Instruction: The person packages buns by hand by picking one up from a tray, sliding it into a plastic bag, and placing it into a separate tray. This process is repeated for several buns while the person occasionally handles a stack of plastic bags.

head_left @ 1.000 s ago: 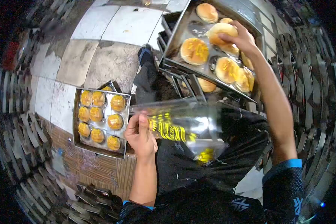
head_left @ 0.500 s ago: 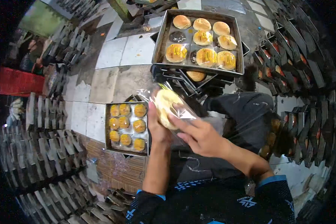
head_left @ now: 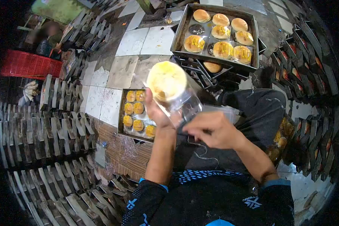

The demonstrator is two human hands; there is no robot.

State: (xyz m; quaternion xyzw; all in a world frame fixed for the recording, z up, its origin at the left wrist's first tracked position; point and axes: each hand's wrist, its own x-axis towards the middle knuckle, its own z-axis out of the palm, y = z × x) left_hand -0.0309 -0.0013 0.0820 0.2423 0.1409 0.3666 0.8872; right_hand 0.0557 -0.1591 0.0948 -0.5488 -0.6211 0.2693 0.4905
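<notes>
A round pale yellow bun (head_left: 166,81) in a clear plastic bag is held up near the middle of the view. Its underside is blurred by glare. My left hand (head_left: 160,111) supports it from below and behind, fingers wrapped round the bag's side. My right hand (head_left: 214,130) is closed at the bag's lower right end, with thumb and fingers pinched together by the clear plastic (head_left: 190,107). What exactly those fingertips grip is smeared by motion. Behind my left forearm stands a tray (head_left: 120,113) of small wrapped buns.
A large metal tray (head_left: 177,39) of buns, some wrapped, rests on stacked trays ahead. Stacks of dark trays stand left (head_left: 37,135) and right (head_left: 309,67). Beside a red basket (head_left: 30,64), a person (head_left: 45,47) is at the upper left. Wrapped buns (head_left: 282,139) lie beside my leg.
The bagged bun has been raised and tilted more upright. My right hand has drawn back from its face to the bag's lower end. The whole view has shifted.
</notes>
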